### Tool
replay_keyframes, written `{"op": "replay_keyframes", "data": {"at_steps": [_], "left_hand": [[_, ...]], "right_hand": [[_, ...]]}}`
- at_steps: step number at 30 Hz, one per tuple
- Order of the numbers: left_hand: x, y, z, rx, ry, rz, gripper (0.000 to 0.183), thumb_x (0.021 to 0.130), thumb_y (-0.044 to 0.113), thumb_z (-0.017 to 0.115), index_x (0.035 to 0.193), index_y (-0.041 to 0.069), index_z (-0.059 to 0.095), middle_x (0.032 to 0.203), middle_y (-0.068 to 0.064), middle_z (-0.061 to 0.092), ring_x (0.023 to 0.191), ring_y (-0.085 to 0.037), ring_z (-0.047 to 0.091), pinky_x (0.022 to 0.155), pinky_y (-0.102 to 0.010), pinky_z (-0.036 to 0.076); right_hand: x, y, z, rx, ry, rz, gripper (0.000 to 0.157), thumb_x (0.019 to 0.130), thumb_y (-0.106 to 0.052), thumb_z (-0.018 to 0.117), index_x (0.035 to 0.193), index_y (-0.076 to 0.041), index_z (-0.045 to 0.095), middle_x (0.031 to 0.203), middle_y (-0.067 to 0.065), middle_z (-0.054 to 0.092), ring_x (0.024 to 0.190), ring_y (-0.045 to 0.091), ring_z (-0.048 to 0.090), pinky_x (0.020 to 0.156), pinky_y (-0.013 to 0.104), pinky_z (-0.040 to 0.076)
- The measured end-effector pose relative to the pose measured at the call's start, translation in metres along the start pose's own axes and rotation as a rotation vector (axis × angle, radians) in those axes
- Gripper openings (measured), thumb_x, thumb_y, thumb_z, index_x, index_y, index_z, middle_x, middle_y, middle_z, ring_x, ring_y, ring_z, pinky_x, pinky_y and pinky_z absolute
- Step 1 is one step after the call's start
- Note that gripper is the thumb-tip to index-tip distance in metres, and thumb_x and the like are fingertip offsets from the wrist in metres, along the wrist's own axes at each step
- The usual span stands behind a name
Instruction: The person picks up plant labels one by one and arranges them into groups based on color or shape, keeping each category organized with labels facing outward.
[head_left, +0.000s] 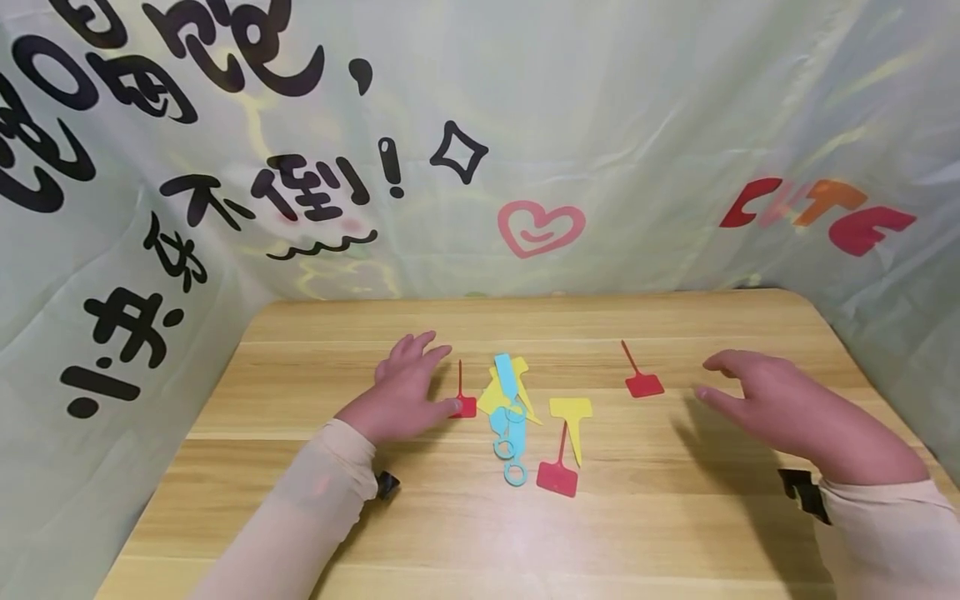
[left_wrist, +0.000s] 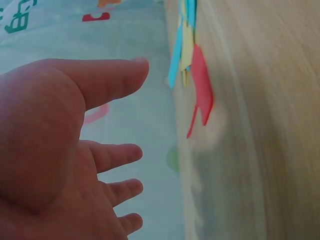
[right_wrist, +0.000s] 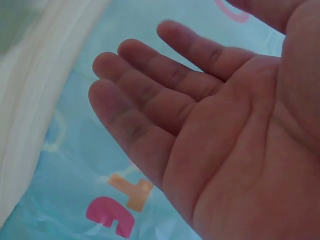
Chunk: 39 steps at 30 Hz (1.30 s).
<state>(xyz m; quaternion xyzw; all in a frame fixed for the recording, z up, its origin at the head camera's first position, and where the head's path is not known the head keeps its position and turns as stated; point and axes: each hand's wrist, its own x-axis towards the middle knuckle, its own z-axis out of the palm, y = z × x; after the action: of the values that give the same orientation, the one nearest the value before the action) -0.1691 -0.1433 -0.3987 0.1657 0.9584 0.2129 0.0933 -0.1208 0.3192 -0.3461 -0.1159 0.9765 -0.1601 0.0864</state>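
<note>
My left hand (head_left: pixel 401 396) hovers left of the pile, fingers spread and holding nothing. Its thumb overlaps a red plant tag (head_left: pixel 468 408) in the head view; the left wrist view shows that tag (left_wrist: pixel 202 82) apart from the thumb. Beside it lies a pile of yellow T-shaped tags (head_left: pixel 490 395) and blue strips with ring ends (head_left: pixel 515 442). Just right of the pile are another yellow T-shaped tag (head_left: pixel 572 407) and a red tag (head_left: pixel 557 480). A third red tag (head_left: pixel 644 385) lies nearer my right hand (head_left: pixel 802 408), which is raised, relaxed and holds nothing.
The wooden table (head_left: pixel 300 517) carries all the tags. A printed cloth (head_left: pixel 637 125) hangs behind it and at both sides, close to the table's edges. Dark camera mounts (head_left: pixel 808 497) sit at both wrists.
</note>
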Motion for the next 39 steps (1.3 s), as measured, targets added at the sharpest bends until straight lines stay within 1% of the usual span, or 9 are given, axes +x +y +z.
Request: {"op": "replay_keyframes", "data": {"at_steps": [5, 10, 14, 19, 22, 28, 35, 37, 39], "left_hand": [[0.008, 0.001, 0.005, 0.013, -0.034, 0.022, 0.089, 0.087, 0.058, 0.071, 0.159, 0.019, 0.037, 0.17, -0.005, 0.013, 0.155, -0.037, 0.001, 0.115, -0.069, 0.011], [0.015, 0.0, 0.008, 0.03, -0.072, 0.037, 0.092, 0.086, 0.06, 0.071, 0.159, 0.016, 0.037, 0.17, -0.008, 0.014, 0.155, -0.038, 0.002, 0.116, -0.069, 0.012], [0.02, -0.001, 0.009, 0.044, -0.099, 0.032, 0.096, 0.085, 0.061, 0.071, 0.161, 0.017, 0.034, 0.17, -0.008, 0.012, 0.155, -0.038, 0.002, 0.118, -0.066, 0.012], [0.027, -0.003, 0.011, 0.086, -0.115, 0.029, 0.101, 0.083, 0.063, 0.074, 0.162, 0.016, 0.031, 0.17, -0.009, 0.012, 0.155, -0.039, 0.004, 0.117, -0.067, 0.015], [0.029, -0.003, 0.011, 0.094, -0.121, 0.024, 0.103, 0.082, 0.063, 0.075, 0.162, 0.015, 0.031, 0.17, -0.009, 0.012, 0.155, -0.04, 0.004, 0.116, -0.067, 0.015], [0.031, -0.004, 0.01, 0.097, -0.131, 0.009, 0.099, 0.082, 0.062, 0.076, 0.159, 0.015, 0.037, 0.17, -0.009, 0.014, 0.155, -0.039, 0.005, 0.117, -0.066, 0.015], [0.033, -0.002, 0.01, 0.099, -0.139, 0.006, 0.096, 0.081, 0.062, 0.077, 0.157, 0.016, 0.041, 0.169, -0.008, 0.018, 0.155, -0.039, 0.008, 0.117, -0.067, 0.016], [0.033, -0.002, 0.009, 0.094, -0.14, 0.004, 0.094, 0.079, 0.062, 0.079, 0.154, 0.017, 0.045, 0.168, -0.008, 0.02, 0.155, -0.038, 0.008, 0.116, -0.066, 0.016], [0.034, -0.002, 0.009, 0.082, -0.131, -0.002, 0.087, 0.078, 0.059, 0.082, 0.148, 0.019, 0.05, 0.166, -0.007, 0.024, 0.154, -0.037, 0.011, 0.116, -0.065, 0.017]], "right_hand": [[0.005, -0.004, 0.004, 0.019, -0.013, -0.015, 0.068, 0.098, -0.039, 0.068, 0.136, 0.014, 0.051, 0.129, 0.035, 0.059, 0.117, 0.052, 0.057, 0.094, 0.066, 0.045], [0.008, -0.008, 0.01, 0.046, -0.03, -0.028, 0.07, 0.098, -0.035, 0.069, 0.142, 0.013, 0.044, 0.139, 0.036, 0.052, 0.127, 0.055, 0.049, 0.1, 0.068, 0.04], [0.011, -0.009, 0.015, 0.059, -0.032, -0.041, 0.067, 0.097, -0.032, 0.07, 0.141, 0.013, 0.045, 0.139, 0.036, 0.051, 0.128, 0.055, 0.047, 0.101, 0.069, 0.038], [0.012, -0.012, 0.02, 0.073, -0.047, -0.043, 0.066, 0.097, -0.033, 0.07, 0.139, 0.012, 0.048, 0.138, 0.036, 0.051, 0.128, 0.055, 0.046, 0.102, 0.069, 0.038], [0.012, -0.013, 0.022, 0.075, -0.048, -0.051, 0.065, 0.097, -0.032, 0.07, 0.138, 0.013, 0.049, 0.137, 0.036, 0.051, 0.128, 0.054, 0.047, 0.102, 0.068, 0.038], [0.012, -0.015, 0.024, 0.065, -0.038, -0.069, 0.062, 0.097, -0.03, 0.069, 0.136, 0.013, 0.05, 0.136, 0.035, 0.053, 0.127, 0.053, 0.049, 0.102, 0.067, 0.039], [0.012, -0.014, 0.024, 0.054, -0.042, -0.064, 0.062, 0.096, -0.031, 0.071, 0.134, 0.013, 0.051, 0.134, 0.035, 0.054, 0.125, 0.052, 0.05, 0.101, 0.067, 0.04], [0.012, -0.014, 0.025, 0.057, -0.043, -0.065, 0.062, 0.096, -0.031, 0.071, 0.134, 0.013, 0.051, 0.134, 0.034, 0.054, 0.125, 0.052, 0.05, 0.101, 0.067, 0.04], [0.011, -0.014, 0.025, 0.061, -0.044, -0.066, 0.061, 0.096, -0.031, 0.07, 0.134, 0.013, 0.052, 0.134, 0.034, 0.054, 0.125, 0.051, 0.05, 0.101, 0.066, 0.04]]}}
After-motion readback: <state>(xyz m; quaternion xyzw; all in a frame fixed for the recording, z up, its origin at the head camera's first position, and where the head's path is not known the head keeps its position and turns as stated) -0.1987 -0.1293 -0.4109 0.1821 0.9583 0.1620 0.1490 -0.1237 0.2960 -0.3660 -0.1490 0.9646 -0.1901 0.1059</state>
